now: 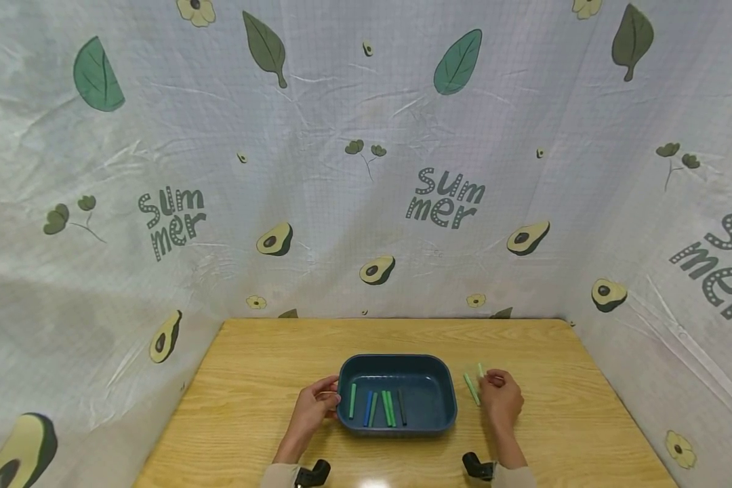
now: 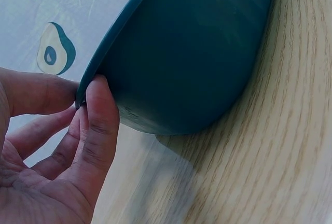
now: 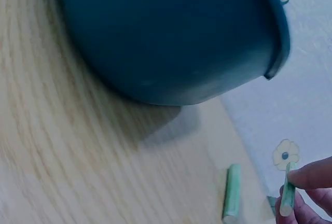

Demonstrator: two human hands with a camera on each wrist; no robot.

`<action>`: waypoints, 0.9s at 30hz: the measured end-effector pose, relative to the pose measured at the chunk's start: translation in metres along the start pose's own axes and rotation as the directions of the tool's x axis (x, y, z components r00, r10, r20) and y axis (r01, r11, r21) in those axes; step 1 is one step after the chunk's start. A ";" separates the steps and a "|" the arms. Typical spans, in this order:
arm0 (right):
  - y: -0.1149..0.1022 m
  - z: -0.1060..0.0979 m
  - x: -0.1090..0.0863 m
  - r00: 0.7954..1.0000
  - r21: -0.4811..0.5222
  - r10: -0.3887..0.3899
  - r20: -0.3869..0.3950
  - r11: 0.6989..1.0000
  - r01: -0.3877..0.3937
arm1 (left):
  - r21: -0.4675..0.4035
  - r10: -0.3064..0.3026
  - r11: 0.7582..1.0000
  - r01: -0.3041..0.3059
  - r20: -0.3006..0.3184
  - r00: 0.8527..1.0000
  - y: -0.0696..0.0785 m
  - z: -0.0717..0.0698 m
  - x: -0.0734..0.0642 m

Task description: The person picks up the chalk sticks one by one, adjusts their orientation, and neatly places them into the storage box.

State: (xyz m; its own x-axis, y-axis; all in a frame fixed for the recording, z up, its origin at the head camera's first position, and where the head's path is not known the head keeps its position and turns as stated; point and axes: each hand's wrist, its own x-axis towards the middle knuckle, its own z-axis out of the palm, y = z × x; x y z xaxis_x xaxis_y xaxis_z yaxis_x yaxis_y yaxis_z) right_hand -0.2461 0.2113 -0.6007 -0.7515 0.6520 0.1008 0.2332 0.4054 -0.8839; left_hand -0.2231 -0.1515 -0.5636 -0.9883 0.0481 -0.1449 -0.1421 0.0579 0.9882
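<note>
A dark teal plastic bin [image 1: 396,432] stands on the wooden table. My left hand [image 1: 313,409] pinches its left rim; in the left wrist view, thumb and fingers [image 2: 101,125] close over that edge. Inside lie several thin sticks: green ones [image 1: 352,401], a blue one [image 1: 367,409] and a dark one [image 1: 402,407]. Right of the bin, my right hand [image 1: 502,400] pinches a light green chalk-like stick [image 3: 288,193] between thumb and fingers. A second light green stick [image 3: 232,193] lies on the table, between that hand and the bin.
The wooden table [image 1: 268,352] reaches back to a white printed cloth [image 1: 323,203] that hangs behind and along both sides. A black wrist mount shows at each sleeve.
</note>
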 end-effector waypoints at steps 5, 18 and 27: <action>-0.003 -0.009 0.002 0.999 0.019 0.013 0.038 1.000 -0.013 | 0.000 0.000 1.000 0.000 0.003 1.000 -0.005 -0.001 0.003; -0.015 -0.037 0.007 0.922 0.262 0.124 0.368 0.937 -0.231 | 0.011 -0.016 1.000 0.016 -0.019 1.000 -0.018 -0.002 0.009; -0.026 -0.047 0.015 0.859 0.351 0.070 0.506 0.894 -0.279 | -0.008 -0.012 1.000 0.012 -0.012 1.000 -0.020 -0.002 0.012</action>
State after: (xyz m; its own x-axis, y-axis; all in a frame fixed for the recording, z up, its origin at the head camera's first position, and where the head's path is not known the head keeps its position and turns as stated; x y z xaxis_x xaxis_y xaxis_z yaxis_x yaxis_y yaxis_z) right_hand -0.2350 0.2406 -0.5550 -0.9421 0.2643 -0.2064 0.2018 -0.0447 -0.9784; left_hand -0.2326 -0.1546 -0.5852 -0.9871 0.0356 -0.1563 -0.1545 0.0503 0.9867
